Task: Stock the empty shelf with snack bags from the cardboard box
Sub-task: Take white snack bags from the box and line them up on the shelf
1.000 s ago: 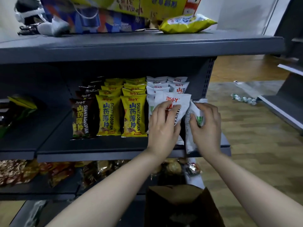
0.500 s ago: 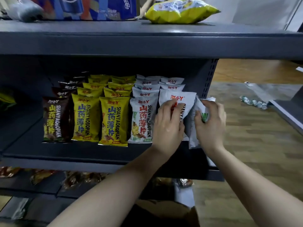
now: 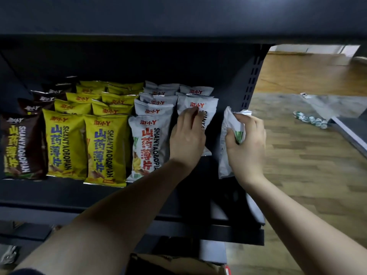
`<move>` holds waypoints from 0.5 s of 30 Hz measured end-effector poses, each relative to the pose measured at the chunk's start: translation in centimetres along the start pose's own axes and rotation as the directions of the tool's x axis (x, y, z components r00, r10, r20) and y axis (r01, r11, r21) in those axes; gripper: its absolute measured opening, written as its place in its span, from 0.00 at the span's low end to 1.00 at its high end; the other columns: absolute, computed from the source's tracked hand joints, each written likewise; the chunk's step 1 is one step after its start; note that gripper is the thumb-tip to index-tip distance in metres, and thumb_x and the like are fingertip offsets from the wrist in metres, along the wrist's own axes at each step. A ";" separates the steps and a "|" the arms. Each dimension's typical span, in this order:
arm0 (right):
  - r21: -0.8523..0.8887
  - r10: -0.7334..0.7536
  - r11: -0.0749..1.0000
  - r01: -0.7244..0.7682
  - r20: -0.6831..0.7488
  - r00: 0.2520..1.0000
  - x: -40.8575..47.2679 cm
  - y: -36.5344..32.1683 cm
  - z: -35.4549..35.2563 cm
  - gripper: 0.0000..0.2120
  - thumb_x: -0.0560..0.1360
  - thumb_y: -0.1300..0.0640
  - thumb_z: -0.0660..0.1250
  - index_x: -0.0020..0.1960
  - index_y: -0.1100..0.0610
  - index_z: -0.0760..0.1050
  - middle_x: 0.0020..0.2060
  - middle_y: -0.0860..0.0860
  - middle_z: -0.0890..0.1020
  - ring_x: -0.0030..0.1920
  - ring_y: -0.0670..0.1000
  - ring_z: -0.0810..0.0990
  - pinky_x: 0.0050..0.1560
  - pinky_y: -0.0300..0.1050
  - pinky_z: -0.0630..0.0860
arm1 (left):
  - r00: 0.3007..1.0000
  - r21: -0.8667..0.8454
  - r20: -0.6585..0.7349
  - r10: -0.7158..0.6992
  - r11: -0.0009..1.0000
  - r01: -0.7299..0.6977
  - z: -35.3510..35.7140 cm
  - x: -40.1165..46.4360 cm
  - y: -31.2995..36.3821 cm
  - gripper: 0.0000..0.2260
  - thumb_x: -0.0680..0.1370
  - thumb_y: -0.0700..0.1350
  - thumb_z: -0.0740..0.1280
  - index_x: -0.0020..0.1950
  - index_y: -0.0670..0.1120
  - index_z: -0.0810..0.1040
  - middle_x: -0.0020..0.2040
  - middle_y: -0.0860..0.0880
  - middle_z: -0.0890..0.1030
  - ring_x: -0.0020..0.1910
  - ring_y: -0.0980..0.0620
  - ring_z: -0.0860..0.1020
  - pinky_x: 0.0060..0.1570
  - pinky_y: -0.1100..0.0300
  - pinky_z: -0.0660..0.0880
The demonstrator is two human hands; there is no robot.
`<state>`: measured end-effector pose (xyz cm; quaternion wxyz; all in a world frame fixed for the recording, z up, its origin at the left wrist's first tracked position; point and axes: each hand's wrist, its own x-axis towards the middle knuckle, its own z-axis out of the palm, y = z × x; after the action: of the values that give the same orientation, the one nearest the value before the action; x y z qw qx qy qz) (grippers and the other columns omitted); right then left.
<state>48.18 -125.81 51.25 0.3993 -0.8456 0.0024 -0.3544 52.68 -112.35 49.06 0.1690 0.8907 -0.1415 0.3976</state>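
We face a dark metal shelf [image 3: 59,197] under a second dark board; wood-plank floor [image 3: 309,175] lies to the right. On the shelf, from the left: one column of brown snack bags [image 3: 21,145], two columns of yellow snack bags [image 3: 85,147], then two columns of white snack bags [image 3: 149,143], all standing upright in rows front to back. Our left hand [image 3: 186,137] rests on the front bag of the rightmost white column [image 3: 206,108]; its fingers are bent over the bag's face, and we cannot tell whether this grip is clamped or only pressing. Our right hand [image 3: 247,143] has its grip clamped round a further white bag [image 3: 225,155], held upright just beside the slotted shelf upright [image 3: 252,76], apart from the stocked column. The cardboard box [image 3: 170,264] shows at the bottom edge, below the shelf. Small wrapped items [image 3: 309,118] and a grey sheet [image 3: 321,104] lie on the floor at far right, beside another low shelf edge [image 3: 349,133].
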 end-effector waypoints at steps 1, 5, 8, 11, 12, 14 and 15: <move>0.011 -0.010 1.000 0.010 -0.003 1.000 0.1 0.1 0.2 0.16 0.74 0.60 0.65 0.61 0.53 0.73 0.59 0.50 0.73 0.60 0.53 0.70 0.50 0.34 0.60 | 1.000 0.004 -0.009 0.004 1.000 -0.004 0.3 0.0 -0.1 0.18 0.73 0.39 0.68 0.62 0.39 0.75 0.61 0.40 0.76 0.62 0.42 0.73 0.57 0.51 0.75; 0.040 -0.028 0.999 0.029 -0.006 1.000 0.5 0.2 0.8 0.16 0.74 0.62 0.65 0.61 0.55 0.74 0.59 0.52 0.74 0.60 0.54 0.71 0.48 0.30 0.58 | 0.998 0.063 0.048 -0.041 0.997 0.038 1.4 -0.6 -0.2 0.21 0.75 0.44 0.65 0.68 0.42 0.69 0.67 0.41 0.72 0.67 0.42 0.70 0.58 0.51 0.74; 0.060 -0.036 0.998 0.036 -0.011 0.999 0.6 0.2 1.3 0.16 0.74 0.61 0.65 0.61 0.54 0.74 0.59 0.51 0.74 0.60 0.54 0.72 0.49 0.29 0.59 | 0.993 0.137 0.104 -0.061 0.990 0.046 2.0 -1.4 -0.4 0.24 0.77 0.48 0.60 0.72 0.44 0.65 0.71 0.41 0.69 0.70 0.43 0.67 0.58 0.50 0.74; 0.074 -0.034 0.997 0.035 -0.011 0.999 0.6 0.2 1.6 0.16 0.74 0.61 0.66 0.61 0.54 0.74 0.59 0.51 0.74 0.60 0.53 0.72 0.50 0.29 0.59 | 0.990 0.197 0.131 -0.047 0.980 0.021 2.2 -1.8 -0.5 0.26 0.78 0.51 0.58 0.74 0.44 0.62 0.73 0.42 0.66 0.72 0.43 0.65 0.61 0.49 0.72; 0.079 -0.034 0.996 0.034 -0.010 0.999 0.5 0.2 1.7 0.16 0.74 0.61 0.66 0.61 0.54 0.74 0.59 0.51 0.74 0.61 0.53 0.72 0.50 0.29 0.59 | 0.990 0.210 0.135 -0.043 0.978 0.014 2.2 -1.8 -0.6 0.26 0.78 0.52 0.57 0.75 0.44 0.62 0.73 0.42 0.65 0.72 0.43 0.65 0.62 0.49 0.70; 0.087 -0.033 0.996 0.033 -0.006 0.999 0.3 0.1 1.7 0.16 0.74 0.61 0.66 0.61 0.54 0.74 0.59 0.51 0.74 0.61 0.53 0.72 0.50 0.29 0.60 | 0.988 0.227 0.146 -0.042 0.974 0.008 2.3 -1.8 -0.7 0.27 0.79 0.54 0.57 0.75 0.44 0.62 0.74 0.41 0.65 0.72 0.43 0.64 0.63 0.48 0.69; 0.087 -0.034 0.996 0.034 -0.004 0.999 0.1 0.0 1.7 0.16 0.74 0.61 0.66 0.61 0.54 0.74 0.58 0.51 0.74 0.61 0.53 0.72 0.50 0.29 0.60 | 0.987 0.231 0.152 -0.043 0.973 0.006 2.2 -1.8 -0.7 0.27 0.79 0.54 0.57 0.75 0.44 0.62 0.74 0.41 0.65 0.72 0.43 0.64 0.64 0.48 0.69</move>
<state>49.33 -124.71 50.55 0.4299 -0.8268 -0.0270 -0.3617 53.27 -112.44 46.22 0.0583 0.9343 -0.0964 0.3382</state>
